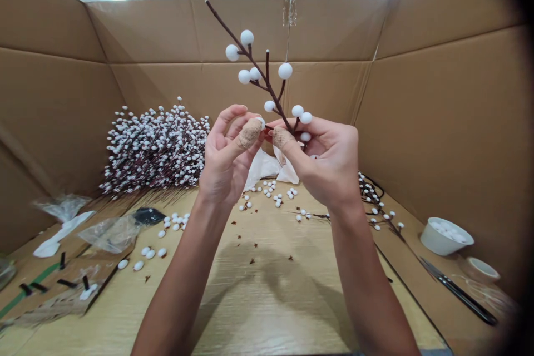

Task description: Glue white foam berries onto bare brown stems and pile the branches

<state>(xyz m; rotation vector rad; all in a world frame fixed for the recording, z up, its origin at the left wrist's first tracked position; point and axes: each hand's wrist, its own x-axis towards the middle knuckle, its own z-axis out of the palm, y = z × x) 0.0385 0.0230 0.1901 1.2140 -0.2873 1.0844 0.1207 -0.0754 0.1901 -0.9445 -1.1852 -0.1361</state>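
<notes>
A brown branch with several white balls rises above the table, its main stem leaning up to the left. My right hand is closed on its lower part, the thumb wrapped in a tan covering. My left hand, its thumb wrapped too, pinches a white ball at the end of a short side twig, just left of the right thumb. One upright twig carries no large ball. The fingertips of my right hand are partly hidden behind the branch.
A large heap of white-berried stems lies at the back left. Loose white balls and small brown bits dot the table. At right are a white bowl, a knife, a tape roll. Cardboard walls surround everything.
</notes>
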